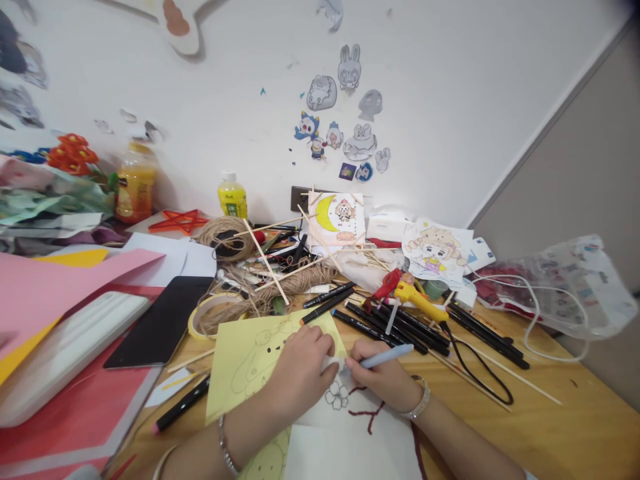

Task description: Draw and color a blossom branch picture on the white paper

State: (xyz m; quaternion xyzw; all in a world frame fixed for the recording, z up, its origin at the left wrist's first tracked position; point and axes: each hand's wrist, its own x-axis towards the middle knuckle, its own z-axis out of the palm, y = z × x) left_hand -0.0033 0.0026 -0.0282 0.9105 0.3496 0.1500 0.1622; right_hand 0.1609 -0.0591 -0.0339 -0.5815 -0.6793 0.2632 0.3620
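Note:
My right hand [383, 377] is closed around a light blue pen [387, 355], which tilts up to the right. Its lower end points toward a white sheet of paper [345, 447] bearing an outlined flower [337, 395] and dark red branch lines. Just left of it, my left hand [307, 363] has curled fingers over the top of the sheet. Something small and white shows at those fingertips, but I cannot make out what it is. Partly beneath my left hand and forearm lies a yellow sheet [235, 360] with a line-drawn figure.
Black markers [370, 327] and a yellow glue gun [420, 300] lie beyond my hands. Left are a tape roll [197, 320], a black tablet [160, 323] and a white case [75, 353]. Twine [300, 280], sticks and bottles crowd the back, with a plastic bag [565, 287] at right.

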